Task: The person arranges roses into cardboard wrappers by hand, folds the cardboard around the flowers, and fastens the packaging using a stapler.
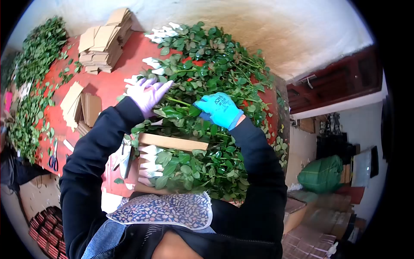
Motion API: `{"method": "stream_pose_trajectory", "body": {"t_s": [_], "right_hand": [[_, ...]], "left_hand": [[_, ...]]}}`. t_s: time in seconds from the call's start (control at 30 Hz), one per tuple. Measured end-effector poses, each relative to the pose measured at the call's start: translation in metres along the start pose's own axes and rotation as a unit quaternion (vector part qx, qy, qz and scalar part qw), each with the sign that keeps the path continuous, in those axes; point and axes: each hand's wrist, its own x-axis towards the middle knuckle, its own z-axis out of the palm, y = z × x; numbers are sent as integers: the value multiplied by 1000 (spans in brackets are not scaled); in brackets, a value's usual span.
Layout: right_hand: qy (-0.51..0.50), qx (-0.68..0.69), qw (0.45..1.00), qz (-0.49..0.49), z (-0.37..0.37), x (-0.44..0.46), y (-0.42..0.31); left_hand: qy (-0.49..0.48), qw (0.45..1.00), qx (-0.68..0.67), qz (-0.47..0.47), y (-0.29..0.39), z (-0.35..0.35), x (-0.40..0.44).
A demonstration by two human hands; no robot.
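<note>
My left hand (150, 96), in a lavender glove, is stretched out with its fingers apart beside the white-tipped ends of the leafy stems. My right hand (220, 110), in a blue glove, is closed around a green leafy stem (177, 102) that points toward the left hand. Beyond both hands, leafy rose-like stems (215, 52) lie in a thick layer, their white-covered tips (156, 65) to the left. Nearer my body, a cardboard strip (172, 141) lies beside more stems (189, 166) with a row of white tips (150, 162).
Stacked cardboard pieces (101, 47) stand at the back of the red table (71, 69), with a smaller pile (82, 108) nearer. Scissors (53, 160) lie at the left edge. More foliage (41, 47) covers the far left. A green sack (321, 175) stands on the right.
</note>
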Motion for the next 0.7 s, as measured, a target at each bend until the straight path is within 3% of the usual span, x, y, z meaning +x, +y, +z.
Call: {"method": "stream_pose_trajectory", "body": {"t_s": [0.03, 0.1, 0.13, 0.17, 0.2, 0.23, 0.27, 0.37, 0.4, 0.47, 0.57, 0.63, 0.7], "right_hand": [[-5, 5, 1000, 4, -1, -3, 1], [20, 12, 1000, -13, 3, -6, 5], [44, 15, 998, -41, 5, -8, 9], [46, 14, 998, -37, 5, -12, 12], [39, 231, 970, 70, 2, -18, 16], [-20, 523, 831, 187, -10, -22, 28], [5, 734, 593, 330, -22, -27, 40], [175, 682, 688, 178, -37, -89, 106], [186, 565, 752, 285, -57, -115, 120], [262, 516, 743, 335, -67, -195, 158], [331, 444, 724, 411, -95, -255, 141], [342, 436, 726, 407, -108, -245, 106], [323, 415, 758, 385, -110, -206, 58]], "left_hand": [[21, 999, -24, 17, -3, 4, 3], [-47, 991, -128, -3, -4, 3, 6], [19, 990, -135, 45, -5, 9, 6], [-34, 994, -89, 52, -9, 16, 8], [-55, 993, -93, 41, -13, 19, 6], [-76, 992, -98, 28, -18, 24, 4], [-76, 992, -98, 28, -27, 34, 1], [-143, 984, -85, -60, -62, 60, -7], [-147, 980, -104, -89, -79, 80, -11], [-128, 970, -143, -148, -95, 94, -19], [-172, 961, -151, -154, -106, 117, -1], [25, 987, -149, -60, -111, 158, 13], [15, 984, -166, -65, -79, 116, 32]]}}
